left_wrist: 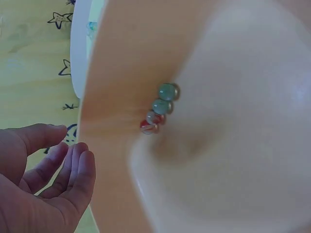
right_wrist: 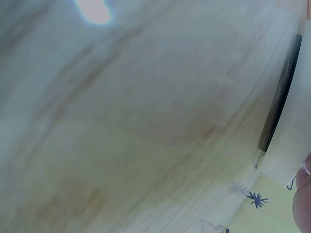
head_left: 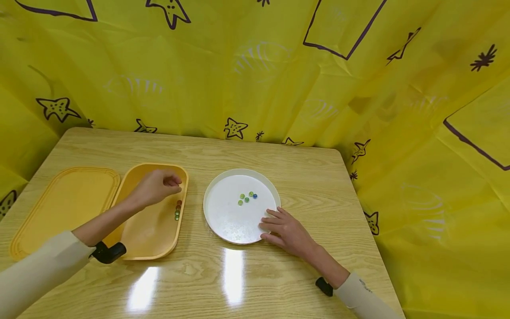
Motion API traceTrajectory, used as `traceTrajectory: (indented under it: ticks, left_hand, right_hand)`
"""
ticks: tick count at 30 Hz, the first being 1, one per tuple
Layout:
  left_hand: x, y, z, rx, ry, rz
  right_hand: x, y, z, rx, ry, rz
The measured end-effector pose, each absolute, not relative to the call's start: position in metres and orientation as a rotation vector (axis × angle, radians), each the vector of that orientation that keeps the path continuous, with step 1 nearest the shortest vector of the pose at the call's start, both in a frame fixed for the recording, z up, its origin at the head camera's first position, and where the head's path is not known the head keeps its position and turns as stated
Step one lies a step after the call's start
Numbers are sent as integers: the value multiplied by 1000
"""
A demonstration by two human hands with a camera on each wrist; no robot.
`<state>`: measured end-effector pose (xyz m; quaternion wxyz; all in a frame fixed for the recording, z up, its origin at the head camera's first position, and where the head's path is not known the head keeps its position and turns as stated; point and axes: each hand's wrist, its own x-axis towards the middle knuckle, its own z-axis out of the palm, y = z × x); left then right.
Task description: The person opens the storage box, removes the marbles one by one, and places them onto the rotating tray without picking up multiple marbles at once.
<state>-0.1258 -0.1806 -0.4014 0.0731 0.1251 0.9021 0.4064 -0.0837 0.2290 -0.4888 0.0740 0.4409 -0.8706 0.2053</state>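
Note:
My left hand (head_left: pixel 156 187) hovers over the right side of a yellow-orange plastic container (head_left: pixel 147 223), fingers loosely bent and nothing between them. In the left wrist view a gap separates the thumb from the fingertips (left_wrist: pixel 85 158). Several glass marbles (left_wrist: pixel 160 106), green and reddish, lie in a row along the container's inner wall. My right hand (head_left: pixel 288 232) is at the right rim of a round white tray (head_left: pixel 227 221), its spread fingers reaching over the edge. Green and yellowish marbles (head_left: pixel 242 196) and a blue marble (head_left: pixel 255 196) sit in that tray.
A flat yellow-orange lid (head_left: pixel 69 204) lies left of the container on the wooden table (head_left: pixel 314 190). Yellow patterned curtains (head_left: pixel 239 88) hang behind the table and along its sides. Black bands (head_left: pixel 324 286) are worn at both wrists.

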Motion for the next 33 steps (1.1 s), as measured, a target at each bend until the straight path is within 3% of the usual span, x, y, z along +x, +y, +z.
traceTrajectory:
  ticks: [33]
  left_hand:
    - [-138, -189, -446, 344, 2595, 1029]
  right_hand:
    - [-84, 229, -488, 1325, -2614, 604]
